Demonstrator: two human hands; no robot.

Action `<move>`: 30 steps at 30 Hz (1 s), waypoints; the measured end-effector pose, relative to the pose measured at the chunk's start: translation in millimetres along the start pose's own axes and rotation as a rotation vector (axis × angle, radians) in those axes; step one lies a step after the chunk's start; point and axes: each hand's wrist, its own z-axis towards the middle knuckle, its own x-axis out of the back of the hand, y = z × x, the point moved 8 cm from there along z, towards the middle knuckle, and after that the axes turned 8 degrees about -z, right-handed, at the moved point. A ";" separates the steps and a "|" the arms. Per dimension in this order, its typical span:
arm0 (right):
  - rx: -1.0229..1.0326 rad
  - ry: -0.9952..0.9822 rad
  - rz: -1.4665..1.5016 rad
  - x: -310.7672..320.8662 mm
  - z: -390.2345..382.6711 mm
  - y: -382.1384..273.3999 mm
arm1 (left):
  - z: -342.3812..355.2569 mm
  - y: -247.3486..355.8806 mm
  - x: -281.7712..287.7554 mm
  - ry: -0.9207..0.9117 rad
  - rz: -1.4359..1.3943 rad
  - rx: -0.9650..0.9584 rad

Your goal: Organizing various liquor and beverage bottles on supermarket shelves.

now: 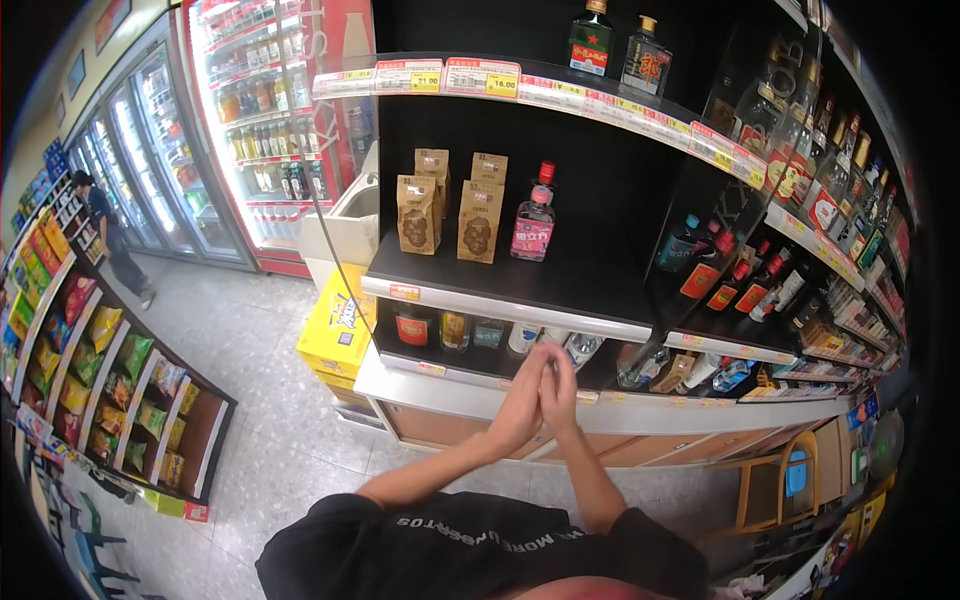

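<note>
My left hand (517, 408) and my right hand (558, 388) are pressed against each other in front of the lower shelf, fingers together and pointing toward the bottles. No object shows in either hand; the space between the palms is hidden. Behind my fingertips stands a row of bottles, among them a clear one with a white label (522, 338). On the shelf above are brown paper-bag-like packs (480, 222) with a dark printed figure, and a pink-labelled bottle (534, 228) in front of a red-capped one.
More bottles fill the right-hand shelves (815, 232); two stand on the top shelf (590, 42). Yellow cartons (335, 325) sit left of the cabinet. A snack rack (120, 390) and lit drink coolers (255, 110) line the left, where another person (110, 235) stands. A wooden chair (775, 485) is at right.
</note>
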 end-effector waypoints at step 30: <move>0.328 -0.319 -0.262 58.1 82.1 -128.4 | 63.2 65.5 73.5 -0.290 0.141 -0.012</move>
